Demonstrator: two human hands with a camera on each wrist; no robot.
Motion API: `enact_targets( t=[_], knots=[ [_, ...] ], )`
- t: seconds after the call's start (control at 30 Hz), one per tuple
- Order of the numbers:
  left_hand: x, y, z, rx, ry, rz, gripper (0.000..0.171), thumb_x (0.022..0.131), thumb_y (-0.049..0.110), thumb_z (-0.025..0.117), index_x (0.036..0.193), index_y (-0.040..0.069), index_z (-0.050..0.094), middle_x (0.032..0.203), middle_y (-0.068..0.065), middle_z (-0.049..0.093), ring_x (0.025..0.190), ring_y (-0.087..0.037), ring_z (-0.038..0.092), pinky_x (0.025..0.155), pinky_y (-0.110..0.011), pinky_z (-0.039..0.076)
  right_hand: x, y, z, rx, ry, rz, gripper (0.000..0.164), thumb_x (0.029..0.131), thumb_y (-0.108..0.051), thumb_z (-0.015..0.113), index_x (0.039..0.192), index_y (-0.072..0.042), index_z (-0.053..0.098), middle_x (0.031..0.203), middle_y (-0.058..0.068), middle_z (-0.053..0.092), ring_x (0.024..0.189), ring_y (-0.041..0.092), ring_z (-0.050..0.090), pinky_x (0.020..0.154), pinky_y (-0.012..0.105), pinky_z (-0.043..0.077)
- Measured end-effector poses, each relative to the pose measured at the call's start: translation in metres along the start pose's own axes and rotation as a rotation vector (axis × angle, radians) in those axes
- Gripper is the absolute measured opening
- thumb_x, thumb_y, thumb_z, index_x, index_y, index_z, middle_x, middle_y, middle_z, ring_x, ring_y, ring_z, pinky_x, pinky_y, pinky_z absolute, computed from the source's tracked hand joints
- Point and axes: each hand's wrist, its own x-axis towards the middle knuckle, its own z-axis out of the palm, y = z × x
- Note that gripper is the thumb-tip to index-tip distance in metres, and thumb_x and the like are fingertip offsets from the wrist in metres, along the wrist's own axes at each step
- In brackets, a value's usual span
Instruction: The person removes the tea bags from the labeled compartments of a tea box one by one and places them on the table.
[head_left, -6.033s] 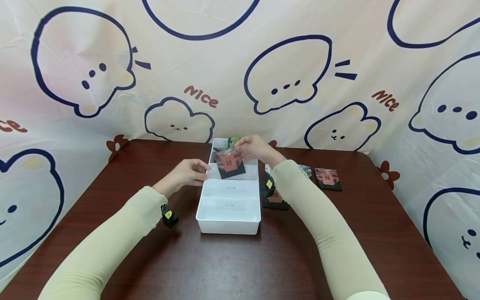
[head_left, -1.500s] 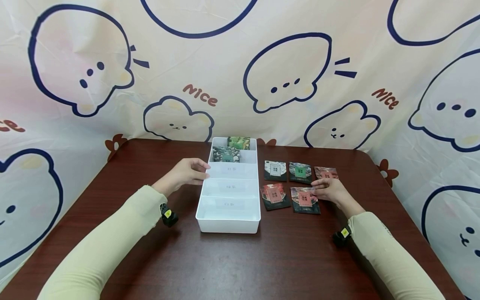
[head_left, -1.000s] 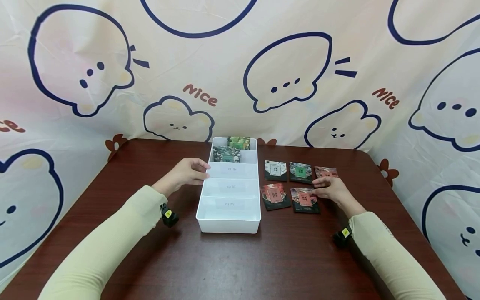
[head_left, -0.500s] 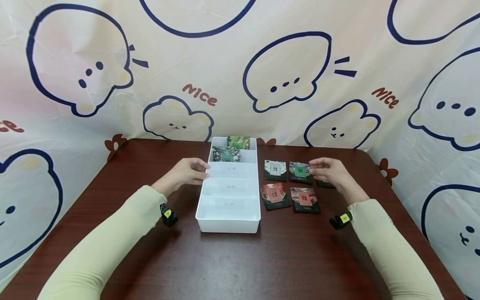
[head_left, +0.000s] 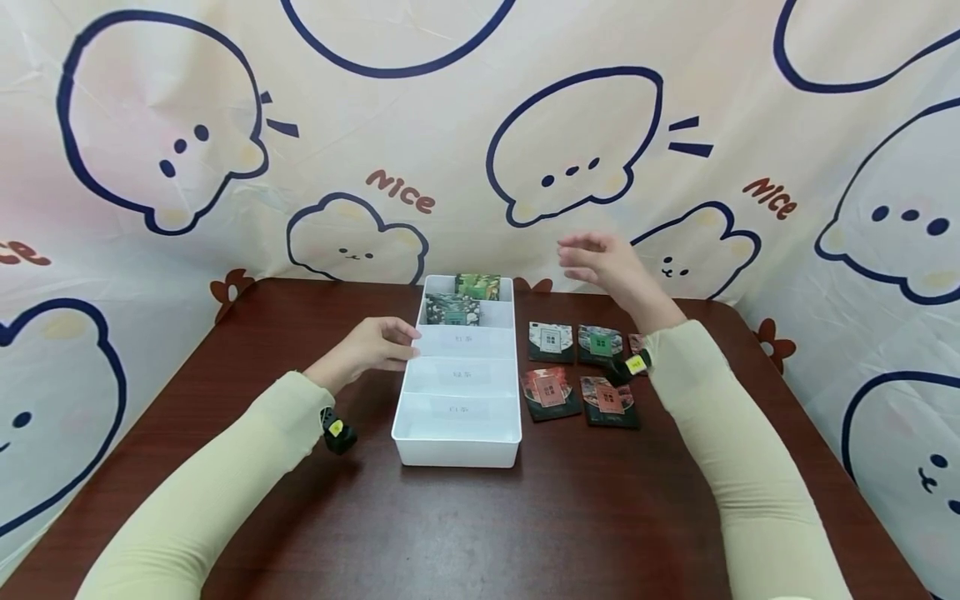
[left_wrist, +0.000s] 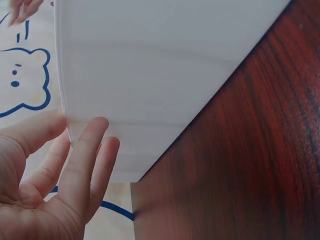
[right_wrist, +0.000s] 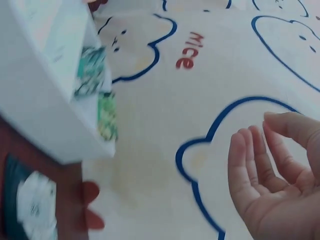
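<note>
In the head view my left hand [head_left: 372, 342] rests its fingertips at the left rim of a long white divided box [head_left: 459, 454]. The left wrist view has relaxed fingers against the outer wall. My right hand [head_left: 603, 265] is raised in the air beyond the packets, fingers loosely bent; nothing is between thumb and fingers in the right wrist view. Tea packets lie right of the box: a white-labelled one [head_left: 551, 341], a green-labelled one [head_left: 601, 343], a front left red-labelled one [head_left: 551, 392] and a front right one [head_left: 610, 402]. Another red packet [head_left: 637, 343] is mostly hidden behind the right wrist.
Two green packets, a darker one [head_left: 452, 309] and a brighter one [head_left: 477, 287], stand in the far compartments of the box. The nearer compartments carry printed paper labels [head_left: 462, 374]. A cartoon-printed cloth [head_left: 465, 150] hangs behind the dark wooden table [head_left: 450, 533].
Six seconds ago my right hand held a red-labelled packet over the box; it now lies front right on the table. That hand has since risen away to the back left. The left hand stays put.
</note>
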Motion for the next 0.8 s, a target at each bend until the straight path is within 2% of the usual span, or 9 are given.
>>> enact_targets(
  t=[0.13, 0.23, 0.4, 0.6, 0.8],
  knots=[
    [0.0, 0.0, 0.0, -0.005, 0.006, -0.004, 0.041, 0.087, 0.009, 0.072, 0.124, 0.0, 0.058, 0.121, -0.022, 0.056, 0.098, -0.029, 0.065, 0.085, -0.038, 0.057, 0.021, -0.017, 0.022, 0.052, -0.038, -0.048, 0.038, 0.095, -0.021, 0.062, 0.129, -0.006, 0.054, 0.126, 0.009, 0.057, 0.117, 0.025, 0.056, 0.104, 0.037, 0.048],
    [0.001, 0.0, 0.001, -0.01, 0.008, -0.007, 0.04, 0.087, 0.009, 0.072, 0.124, 0.0, 0.058, 0.12, -0.022, 0.056, 0.097, -0.029, 0.065, 0.085, -0.039, 0.057, 0.036, -0.026, 0.039, 0.059, -0.059, -0.054, 0.038, 0.095, -0.021, 0.063, 0.128, -0.007, 0.055, 0.127, 0.008, 0.058, 0.114, 0.022, 0.059, 0.103, 0.035, 0.048],
    [-0.001, 0.002, 0.001, -0.002, 0.015, -0.006, 0.041, 0.086, 0.01, 0.072, 0.124, 0.001, 0.059, 0.12, -0.02, 0.057, 0.096, -0.028, 0.065, 0.085, -0.038, 0.058, 0.059, -0.031, 0.069, 0.068, -0.087, -0.055, 0.037, 0.096, -0.017, 0.061, 0.13, -0.002, 0.054, 0.134, 0.013, 0.055, 0.118, 0.026, 0.057, 0.103, 0.035, 0.048],
    [-0.004, 0.004, 0.002, 0.0, 0.016, -0.002, 0.041, 0.087, 0.01, 0.072, 0.125, 0.001, 0.058, 0.121, -0.02, 0.056, 0.097, -0.028, 0.065, 0.085, -0.037, 0.057, 0.08, -0.016, 0.1, 0.023, -0.054, -0.003, 0.034, 0.097, -0.013, 0.059, 0.128, 0.0, 0.057, 0.132, 0.017, 0.057, 0.116, 0.028, 0.059, 0.1, 0.035, 0.05],
    [-0.004, 0.002, 0.002, -0.004, 0.021, 0.001, 0.041, 0.087, 0.009, 0.072, 0.124, 0.001, 0.058, 0.121, -0.02, 0.057, 0.098, -0.029, 0.065, 0.085, -0.037, 0.057, 0.091, 0.013, 0.114, -0.032, -0.057, 0.076, 0.031, 0.097, -0.01, 0.057, 0.126, 0.002, 0.059, 0.131, 0.019, 0.058, 0.118, 0.03, 0.058, 0.104, 0.04, 0.047]
  ],
)
